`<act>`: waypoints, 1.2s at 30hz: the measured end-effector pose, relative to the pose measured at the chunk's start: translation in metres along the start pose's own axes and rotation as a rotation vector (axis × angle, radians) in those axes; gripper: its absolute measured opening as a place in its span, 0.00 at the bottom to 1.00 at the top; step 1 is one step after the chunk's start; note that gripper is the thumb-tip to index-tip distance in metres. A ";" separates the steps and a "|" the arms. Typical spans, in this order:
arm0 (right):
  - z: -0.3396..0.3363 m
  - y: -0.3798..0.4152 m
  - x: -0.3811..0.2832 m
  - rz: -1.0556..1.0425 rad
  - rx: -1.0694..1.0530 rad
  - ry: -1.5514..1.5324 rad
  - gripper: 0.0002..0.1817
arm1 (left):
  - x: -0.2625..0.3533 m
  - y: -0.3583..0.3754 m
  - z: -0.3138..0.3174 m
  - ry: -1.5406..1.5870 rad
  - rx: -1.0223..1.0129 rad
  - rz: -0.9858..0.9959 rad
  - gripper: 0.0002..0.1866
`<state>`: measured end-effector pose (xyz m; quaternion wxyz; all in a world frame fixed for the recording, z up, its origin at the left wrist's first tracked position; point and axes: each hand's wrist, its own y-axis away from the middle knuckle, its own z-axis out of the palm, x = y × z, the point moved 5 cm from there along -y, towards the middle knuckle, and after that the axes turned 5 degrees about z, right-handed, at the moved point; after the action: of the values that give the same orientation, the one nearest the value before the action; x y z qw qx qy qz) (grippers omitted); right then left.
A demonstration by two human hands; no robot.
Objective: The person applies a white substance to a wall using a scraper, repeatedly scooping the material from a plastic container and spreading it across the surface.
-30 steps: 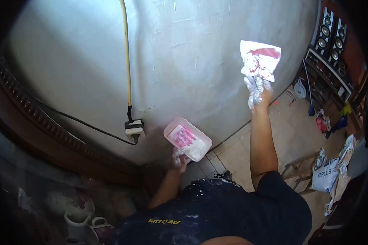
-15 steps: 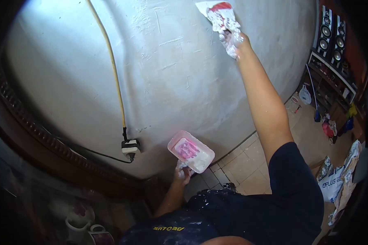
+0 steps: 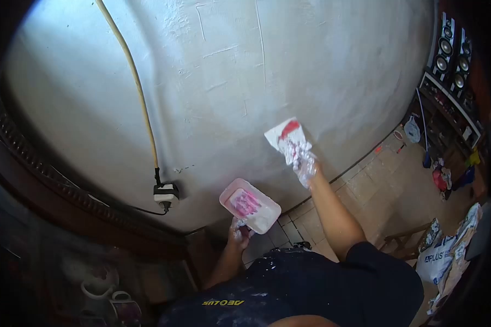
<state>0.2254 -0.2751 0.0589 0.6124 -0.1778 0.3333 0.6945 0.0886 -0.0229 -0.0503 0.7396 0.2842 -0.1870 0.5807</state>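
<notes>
My left hand [image 3: 240,233], smeared with white, grips a pink plastic tub [image 3: 276,209] from below at its near-left edge. White paste and pink streaks cover the tub's inside. Higher and to the right, my right hand [image 3: 304,166] is closed round a putty knife [image 3: 281,132]. Its broad blade is coated white with a red patch, and its handle is hidden under my paste-covered fingers. The blade overlaps the lower part of the grey-white wall [image 3: 213,120], which carries thin raised ridges and rough patches.
A yellowish cable [image 3: 136,82] runs down the wall to a black-and-white socket [image 3: 165,194]. Dark carved furniture [image 3: 65,204] borders the left side. Speakers [image 3: 444,46] stand on a shelf at right, and a paper sack [image 3: 437,259] lies lower right on the tiled floor [image 3: 360,188].
My right hand has come down the wall with the putty knife, from the top edge to just above the tub. The left hand and tub have hardly moved; the view has shifted slightly.
</notes>
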 end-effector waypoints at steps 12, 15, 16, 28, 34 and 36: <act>0.258 -0.039 -0.209 -0.480 -0.146 0.216 0.10 | -0.013 -0.009 -0.003 -0.014 0.003 0.002 0.33; 0.163 -0.046 -0.113 -0.472 -0.113 0.176 0.10 | -0.011 -0.008 -0.013 -0.036 -0.027 -0.020 0.32; 0.116 -0.051 -0.075 -0.380 -0.004 0.237 0.10 | -0.010 -0.006 -0.013 -0.018 -0.006 -0.025 0.32; 0.131 0.049 -0.105 -0.387 -0.186 0.193 0.12 | -0.009 -0.001 -0.036 0.008 -0.075 -0.032 0.30; 0.299 0.039 -0.251 -0.692 -0.231 0.265 0.08 | -0.002 0.001 -0.026 -0.111 -0.156 0.003 0.31; 0.304 0.037 -0.241 -0.686 -0.149 0.321 0.07 | -0.004 -0.001 -0.040 -0.091 -0.172 0.011 0.32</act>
<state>0.2831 -0.2456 0.4432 0.7346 -0.4295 0.2945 0.4349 0.0860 -0.0006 -0.0836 0.7490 0.2447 -0.2711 0.5529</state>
